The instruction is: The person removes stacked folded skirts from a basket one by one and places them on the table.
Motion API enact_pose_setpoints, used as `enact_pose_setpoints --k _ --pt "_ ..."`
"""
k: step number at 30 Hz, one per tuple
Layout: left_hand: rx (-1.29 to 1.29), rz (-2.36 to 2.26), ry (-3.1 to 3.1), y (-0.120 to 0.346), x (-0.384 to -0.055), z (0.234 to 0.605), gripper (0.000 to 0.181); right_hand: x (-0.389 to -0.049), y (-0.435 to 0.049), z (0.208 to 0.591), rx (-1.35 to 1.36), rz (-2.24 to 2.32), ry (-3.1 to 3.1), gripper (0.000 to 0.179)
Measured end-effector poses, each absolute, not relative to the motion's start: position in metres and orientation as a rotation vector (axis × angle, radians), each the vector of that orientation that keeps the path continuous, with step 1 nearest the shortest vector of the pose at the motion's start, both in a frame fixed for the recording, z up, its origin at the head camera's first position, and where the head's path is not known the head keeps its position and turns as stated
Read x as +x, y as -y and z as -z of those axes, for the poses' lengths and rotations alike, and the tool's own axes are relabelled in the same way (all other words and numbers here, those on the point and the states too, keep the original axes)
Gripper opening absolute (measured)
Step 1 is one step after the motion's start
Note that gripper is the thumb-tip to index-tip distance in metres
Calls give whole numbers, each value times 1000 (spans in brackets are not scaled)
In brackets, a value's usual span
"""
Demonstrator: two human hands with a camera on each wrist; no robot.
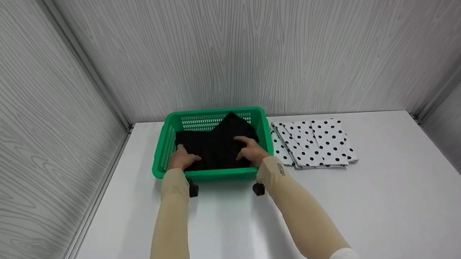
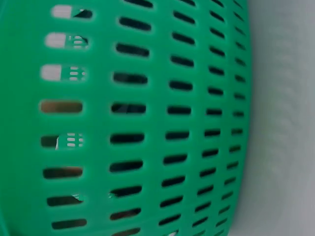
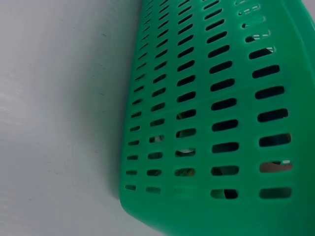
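Note:
A bundle of black cloth (image 1: pixel 215 150) lies inside a green plastic basket (image 1: pixel 213 172), one corner of it peaked toward the back wall. My left hand (image 1: pixel 182 159) reaches over the front rim at the left, thumb and index finger spread apart against the cloth. On the right side of the bundle, my right hand (image 1: pixel 252 150) also touches it with thumb and index finger apart. The other fingers of both hands are largely hidden. Each wrist view is filled by the slotted basket wall (image 2: pixel 157 93), with dark cloth showing through the slots.
Folded white fabric with black dots (image 1: pixel 314 145) lies just right of the basket. Everything rests on a white table (image 1: pixel 376 200). Grey wood-grain panels (image 1: pixel 226 47) enclose it at the back and both sides.

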State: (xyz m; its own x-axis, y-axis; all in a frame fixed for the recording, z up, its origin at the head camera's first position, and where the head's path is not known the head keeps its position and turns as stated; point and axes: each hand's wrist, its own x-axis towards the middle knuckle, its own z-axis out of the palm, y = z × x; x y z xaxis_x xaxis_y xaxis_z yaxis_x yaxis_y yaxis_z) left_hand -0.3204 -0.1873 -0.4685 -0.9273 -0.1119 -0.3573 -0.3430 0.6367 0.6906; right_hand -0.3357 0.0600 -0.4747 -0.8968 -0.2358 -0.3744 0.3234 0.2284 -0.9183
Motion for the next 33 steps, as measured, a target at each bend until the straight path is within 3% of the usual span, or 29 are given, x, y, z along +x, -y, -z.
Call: enact_pose_setpoints --k 9,18,33 --pt "-227 -1314 -2588 193 -326 468 77 -338 -57 472 80 1842 -2079 67" --pt "-176 -1432 -2443 197 -322 469 75 -335 -59 475 56 1754 -2018 78" --pt "-128 -1581 -2515 196 -321 463 76 -335 -57 469 -79 1761 -2154 75"
